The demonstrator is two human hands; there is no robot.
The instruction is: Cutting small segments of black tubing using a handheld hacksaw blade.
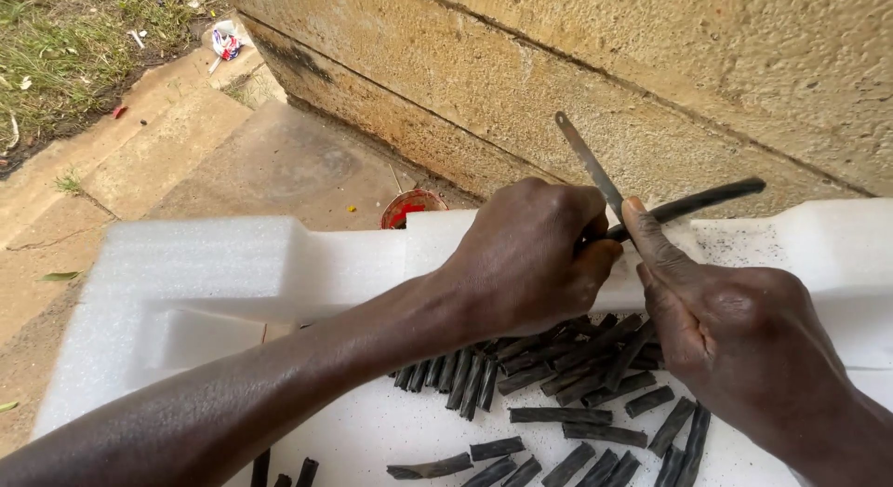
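The left hand (530, 254) grips a black tube (707, 200) tight. The right hand (726, 329) grips a thin blade (588, 161) across it, near the foam tray's (205, 264) far edge. Keep fingers back; saw slowly.

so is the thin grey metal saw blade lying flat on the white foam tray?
No: the thin grey metal saw blade is raised, gripped by the right hand across the black rubber tube.

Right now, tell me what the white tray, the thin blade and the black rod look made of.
White tray: looks like foam, matte, with a grainy, soft-edged surface. Thin blade, held by the right hand: probably metal, dull grey, flat and narrow. Black rod, gripped by the left hand: possibly rubber or plastic tubing, smooth with slight sheen, like the cut black pieces.
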